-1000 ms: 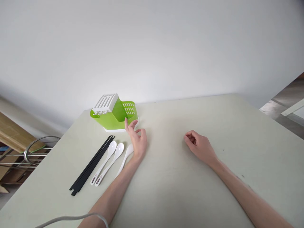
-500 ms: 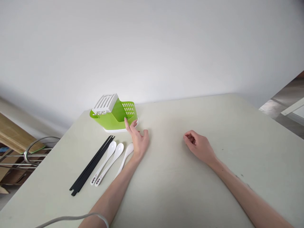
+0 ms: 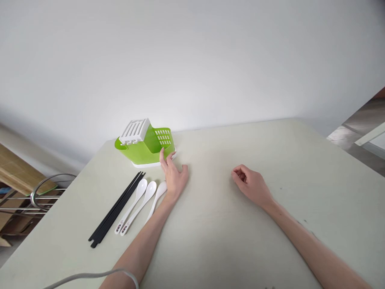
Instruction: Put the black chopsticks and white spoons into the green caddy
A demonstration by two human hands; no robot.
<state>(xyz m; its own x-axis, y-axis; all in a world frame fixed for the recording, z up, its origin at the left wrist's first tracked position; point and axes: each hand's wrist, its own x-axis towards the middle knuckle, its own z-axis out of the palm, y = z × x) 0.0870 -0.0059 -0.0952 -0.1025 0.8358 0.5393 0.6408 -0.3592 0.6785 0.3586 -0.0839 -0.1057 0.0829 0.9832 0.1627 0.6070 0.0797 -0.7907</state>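
My left hand reaches to the near right end of a green utensil caddy, its fingers spread. The fingertips overlap the caddy's low front rim; whether they press on it I cannot tell. White slotted plastic tops the caddy's left part, and a white base sits under it. Three white spoons lie in front; the rightmost is partly hidden by my left hand and forearm. Left of them is a bundle of black chopsticks. My right hand rests on the table with fingers curled in, nothing visible inside.
The pale table meets a white wall at the back. A metal rack with boards stands beyond the left edge. A grey cable crosses over my left forearm.
The green caddy has shifted very slightly to the right. My left fingers have moved a little along with it. My right hand, the spoons and the chopsticks stay practically where they were.
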